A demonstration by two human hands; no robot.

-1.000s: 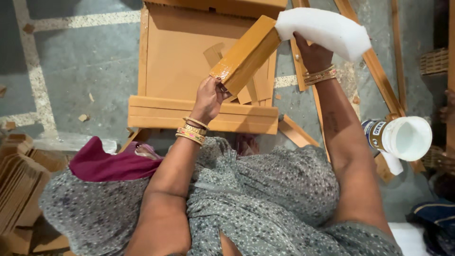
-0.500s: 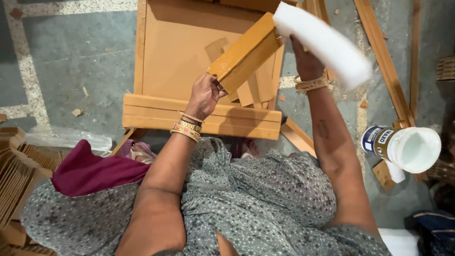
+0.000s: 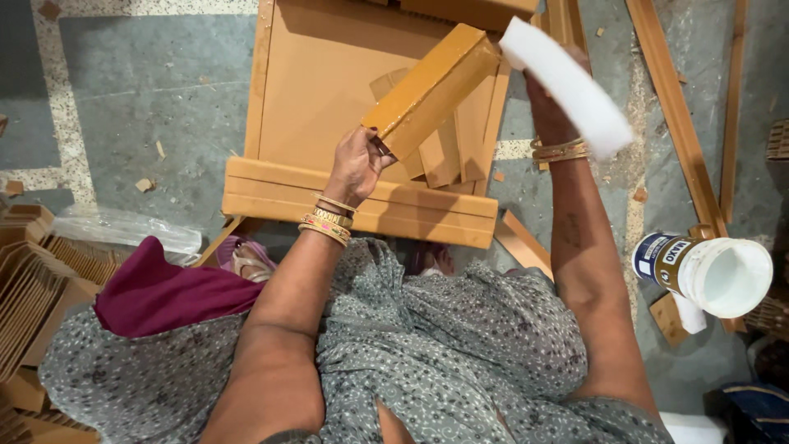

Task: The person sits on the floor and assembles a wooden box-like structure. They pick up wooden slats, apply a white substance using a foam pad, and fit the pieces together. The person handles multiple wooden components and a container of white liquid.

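Floor: grey stone floor (image 3: 148,107) is lying under everything, flecked with sawdust and wood chips.
Far left: stacked brown pieces (image 3: 33,279) are sitting at the edge, beside a clear plastic bag (image 3: 123,230).
Lap: a maroon cloth (image 3: 164,292) is resting on the person's left knee, close at hand.
Panel: a flat framed panel (image 3: 329,90) is lying on the floor ahead of the knees, serving as a work surface; loose offcuts (image 3: 440,156) are lying on it.
Left hand: the left hand (image 3: 355,167) is gripping the lower end of the block (image 3: 431,89), fingers closed round it, tilting it up over the panel so a long face is turned toward the other hand.
Right hand: the right hand (image 3: 549,103) is closed on a white foam strip (image 3: 567,86), whose upper end is meeting the block's raised end, seemingly for wiping.
Right side: long wooden strips (image 3: 674,107) are lying on the floor.
Tub: an open white tub (image 3: 711,273) is sitting on its side, mouth facing right, within reach of the right arm.
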